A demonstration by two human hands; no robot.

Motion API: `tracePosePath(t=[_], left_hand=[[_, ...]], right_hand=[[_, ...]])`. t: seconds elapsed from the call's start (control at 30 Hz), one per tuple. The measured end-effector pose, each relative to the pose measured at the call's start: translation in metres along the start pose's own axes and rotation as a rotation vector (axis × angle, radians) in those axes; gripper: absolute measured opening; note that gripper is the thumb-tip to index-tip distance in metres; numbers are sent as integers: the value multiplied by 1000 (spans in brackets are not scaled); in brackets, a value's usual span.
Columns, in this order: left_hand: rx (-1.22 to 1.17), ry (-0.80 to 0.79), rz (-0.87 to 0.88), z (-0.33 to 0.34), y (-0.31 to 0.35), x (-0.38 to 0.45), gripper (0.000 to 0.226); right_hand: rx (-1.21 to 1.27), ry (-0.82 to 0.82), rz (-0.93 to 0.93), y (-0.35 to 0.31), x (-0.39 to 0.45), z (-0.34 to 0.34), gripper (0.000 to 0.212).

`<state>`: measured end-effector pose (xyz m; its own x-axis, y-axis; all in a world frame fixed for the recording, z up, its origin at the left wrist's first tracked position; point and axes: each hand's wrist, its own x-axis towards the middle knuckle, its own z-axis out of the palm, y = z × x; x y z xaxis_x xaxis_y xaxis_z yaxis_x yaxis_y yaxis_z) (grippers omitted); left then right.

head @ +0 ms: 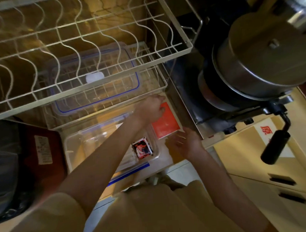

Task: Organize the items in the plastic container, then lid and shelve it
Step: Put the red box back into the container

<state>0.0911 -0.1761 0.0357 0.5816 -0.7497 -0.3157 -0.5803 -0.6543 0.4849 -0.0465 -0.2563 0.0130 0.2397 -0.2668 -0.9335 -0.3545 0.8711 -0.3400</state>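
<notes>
Under wire rack (85,53) | left hand (151,109) grip curled on shelf edge | right hand (187,143) open beside container (74,143) rim

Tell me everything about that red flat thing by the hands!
The red packet is a flat, squarish thing, bright orange-red with a pale border and faint small marks too blurred to read. It lies flat just right of the clear plastic container. The left hand curls over its upper edge, and the right hand hovers open near its lower corner.

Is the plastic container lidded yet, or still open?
Open: the plastic container has no lid on; the blue-sealed lid lies on the wire shelf above.
</notes>
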Motion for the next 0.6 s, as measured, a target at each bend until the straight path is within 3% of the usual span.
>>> tracePosePath(t=[0.17, 0.27, 0.4, 0.6], left_hand=[[104, -198, -157, 21, -5, 25, 50], [94, -237, -205, 28, -8, 28, 50], [78, -185, -206, 32, -10, 29, 53], [-64, 27, -142, 12, -3, 24, 54]], right_hand=[[149, 23, 135, 1, 13, 5, 34], [198, -35, 183, -3, 11, 8, 30], [182, -52, 185, -4, 6, 12, 24], [-18, -19, -42, -9, 0, 22, 22]])
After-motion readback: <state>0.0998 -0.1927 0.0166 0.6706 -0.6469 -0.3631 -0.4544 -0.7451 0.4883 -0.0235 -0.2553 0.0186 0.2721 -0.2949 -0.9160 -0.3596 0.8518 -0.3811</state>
